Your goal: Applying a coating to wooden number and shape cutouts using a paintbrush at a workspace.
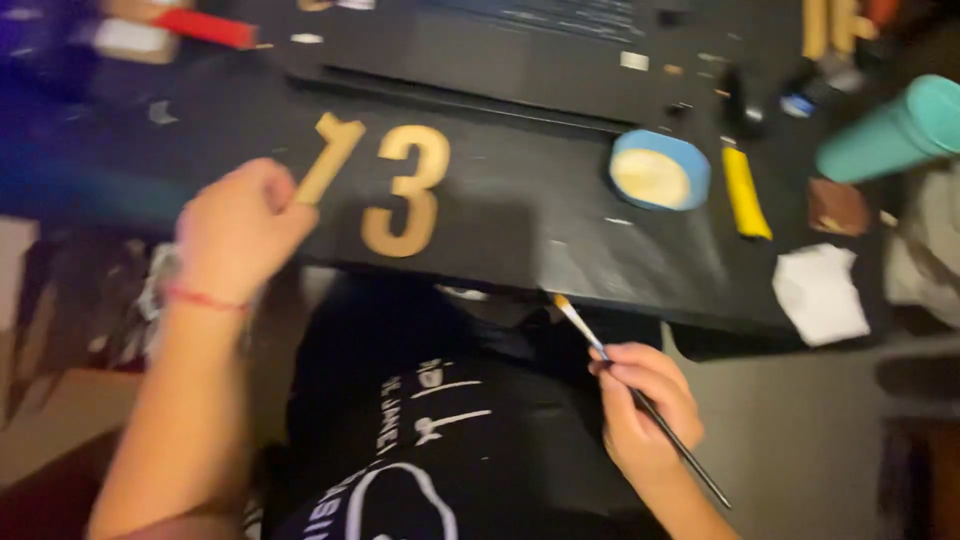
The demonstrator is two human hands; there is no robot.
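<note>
My left hand (240,228) is closed around the lower end of a tan cut-out digit (330,155) that lies on a black board (520,215). A second tan cut-out digit (408,190) lies just right of it on the same board. My right hand (645,405) grips a thin paintbrush (640,395) below the board's near edge, its orange-tipped bristles pointing up and left toward that edge. A red string bracelet circles my left wrist.
A blue dish of pale paint (658,170) sits on the board to the right, beside a yellow strip (745,192). A white paper scrap (820,292), a teal cylinder (900,128) and small clutter lie at the right and back. My dark shirt fills the foreground.
</note>
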